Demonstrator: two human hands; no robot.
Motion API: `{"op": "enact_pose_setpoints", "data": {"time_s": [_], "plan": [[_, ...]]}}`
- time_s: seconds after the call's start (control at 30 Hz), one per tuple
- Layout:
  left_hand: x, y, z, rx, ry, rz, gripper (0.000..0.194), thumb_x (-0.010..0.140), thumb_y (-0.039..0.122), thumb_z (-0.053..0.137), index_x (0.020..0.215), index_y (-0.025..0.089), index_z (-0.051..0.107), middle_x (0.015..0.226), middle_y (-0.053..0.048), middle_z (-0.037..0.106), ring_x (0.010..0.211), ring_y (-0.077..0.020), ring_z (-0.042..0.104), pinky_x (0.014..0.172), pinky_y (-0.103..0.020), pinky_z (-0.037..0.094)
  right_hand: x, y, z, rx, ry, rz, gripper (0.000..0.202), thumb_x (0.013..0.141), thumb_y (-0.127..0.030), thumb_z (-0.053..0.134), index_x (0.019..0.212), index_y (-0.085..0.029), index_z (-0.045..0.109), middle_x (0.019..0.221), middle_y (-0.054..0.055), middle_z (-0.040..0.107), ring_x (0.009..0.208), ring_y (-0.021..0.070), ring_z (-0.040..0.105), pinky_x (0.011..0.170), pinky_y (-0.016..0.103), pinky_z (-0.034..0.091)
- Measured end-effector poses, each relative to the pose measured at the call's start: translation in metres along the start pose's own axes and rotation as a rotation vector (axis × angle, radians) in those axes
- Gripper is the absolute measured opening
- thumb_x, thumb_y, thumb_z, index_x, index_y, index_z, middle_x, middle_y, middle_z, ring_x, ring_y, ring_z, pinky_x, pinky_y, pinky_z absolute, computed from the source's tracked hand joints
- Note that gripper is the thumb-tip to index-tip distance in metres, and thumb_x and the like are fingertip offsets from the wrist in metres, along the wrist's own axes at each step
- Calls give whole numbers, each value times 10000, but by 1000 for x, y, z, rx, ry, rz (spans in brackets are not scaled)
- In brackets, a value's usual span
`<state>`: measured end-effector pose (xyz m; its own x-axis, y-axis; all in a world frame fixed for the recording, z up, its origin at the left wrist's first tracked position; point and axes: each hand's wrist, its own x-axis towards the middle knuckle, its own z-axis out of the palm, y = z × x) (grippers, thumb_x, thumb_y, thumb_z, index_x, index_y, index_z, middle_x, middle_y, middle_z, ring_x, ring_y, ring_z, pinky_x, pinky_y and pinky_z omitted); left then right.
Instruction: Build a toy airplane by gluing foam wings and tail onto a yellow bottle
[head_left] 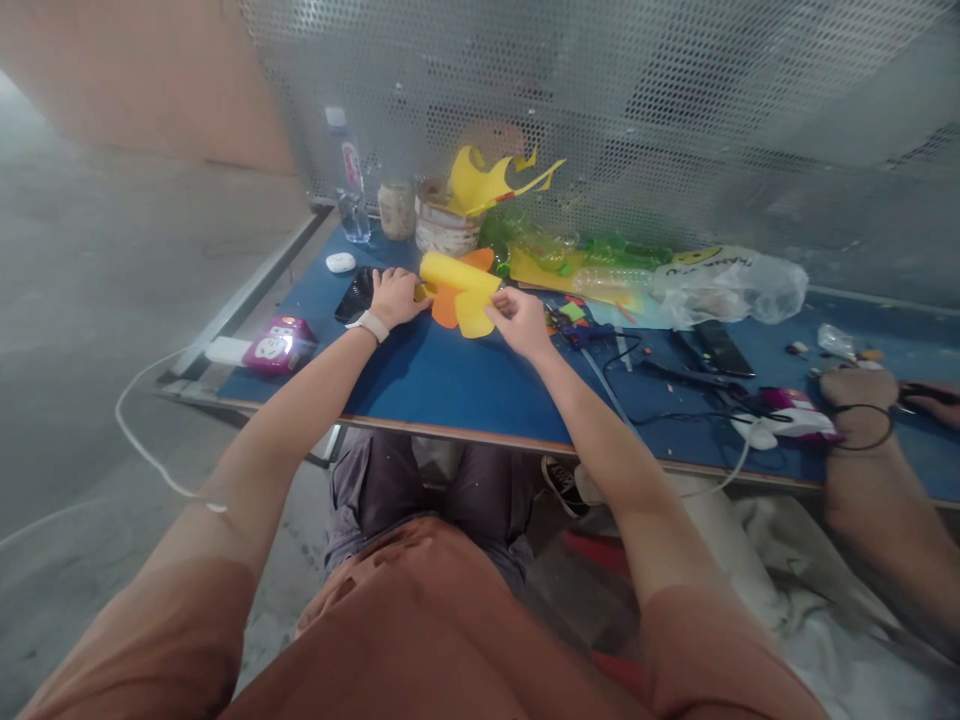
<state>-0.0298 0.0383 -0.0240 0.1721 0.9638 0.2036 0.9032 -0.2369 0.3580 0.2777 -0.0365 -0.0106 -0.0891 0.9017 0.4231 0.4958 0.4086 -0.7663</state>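
A yellow sheet (459, 274), curled into a roll along its top, lies over orange and yellow petal-like pieces on the blue table (442, 385). At its left end is my left hand (397, 298), fingers bent, thumb and fingertips pressed at the sheet's edge. My right hand (519, 318) pinches the right side of the yellow sheet between thumb and forefinger. A black phone-like object (355, 295) lies partly under my left wrist, which wears a white band. Orange pieces (445, 307) show between my hands.
Behind stand a water bottle (350, 185), a jar (397, 210) and a round container (448, 222) with yellow scraps. A purple-and-white box (279, 346) sits left. Scissors (581, 332), cables, plastic bottles and a plastic bag (739, 285) lie right, near another person's hands (859, 390).
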Motion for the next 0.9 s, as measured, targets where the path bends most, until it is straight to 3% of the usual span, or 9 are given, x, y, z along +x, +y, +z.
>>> {"op": "enact_pose_setpoints", "data": {"time_s": [0.23,0.5,0.77,0.9], "plan": [[-3,2,-4,-37,9,3,302,1060,415,843,1296,248,928,1628,-224,811,1711,-565,598,1593,-910,221,-1,-3,0,-3,-9,-3,340,940,-612,887,986,-289,791,1014,124,869,946,340,816,993,589,759],[-9,6,2,23,-22,45,655,1084,510,775,1615,146,892,1829,-292,732,1877,-624,461,1624,-892,154,0,-6,-2,-4,-18,6,334,934,-605,905,960,-294,786,983,113,876,933,340,821,988,585,764],[-4,4,6,15,37,39,481,1080,481,789,1463,256,974,1684,-212,827,1776,-596,558,1602,-886,226,-1,-5,1,-12,-11,14,335,932,-615,887,968,-301,777,987,102,874,926,329,803,974,561,754],[-4,7,3,11,8,30,497,1096,474,776,1464,209,981,1737,-242,787,1782,-588,554,1609,-847,235,0,-1,0,2,-22,-15,336,932,-608,872,976,-290,774,988,113,858,921,331,802,965,560,742]]}}
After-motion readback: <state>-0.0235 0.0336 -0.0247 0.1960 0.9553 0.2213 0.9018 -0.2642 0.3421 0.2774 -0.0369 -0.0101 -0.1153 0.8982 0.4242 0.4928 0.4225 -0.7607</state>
